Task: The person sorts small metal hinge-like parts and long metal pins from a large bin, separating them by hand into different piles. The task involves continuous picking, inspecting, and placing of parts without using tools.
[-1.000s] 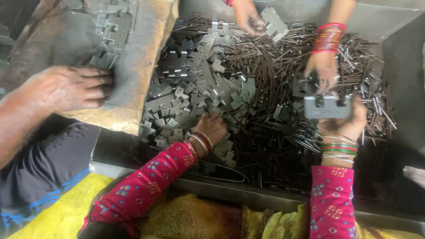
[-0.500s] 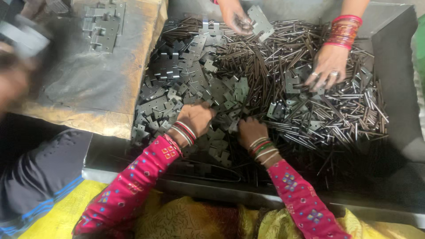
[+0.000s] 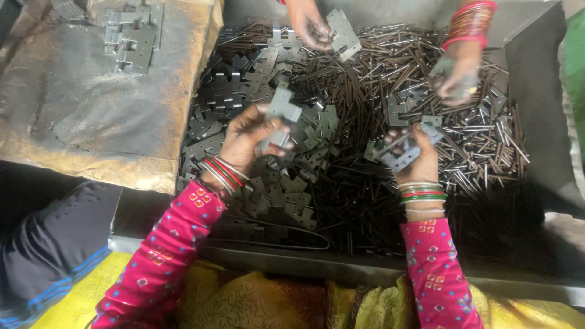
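My left hand [image 3: 247,139] is raised over a heap of grey metal hinge plates [image 3: 256,122] and grips one hinge plate [image 3: 279,116] between thumb and fingers. My right hand [image 3: 415,159] holds another hinge plate [image 3: 399,149] above a heap of thin dark metal pins [image 3: 378,79]. Both wrists carry bangles above pink patterned sleeves. Across the bin, another person's hand [image 3: 308,24] holds a hinge plate [image 3: 343,33], and that person's other hand [image 3: 457,73] hovers over the pins.
A dark metal bin [image 3: 536,79] holds the plates and pins. To the left stands a worn brown board [image 3: 91,109] with a small stack of hinges [image 3: 131,36]. A third person's dark-clothed leg [image 3: 49,250] is at lower left.
Both my hands have lifted out of the heap, each with a hinge plate, and moved apart. The third person's hand has left the brown board.
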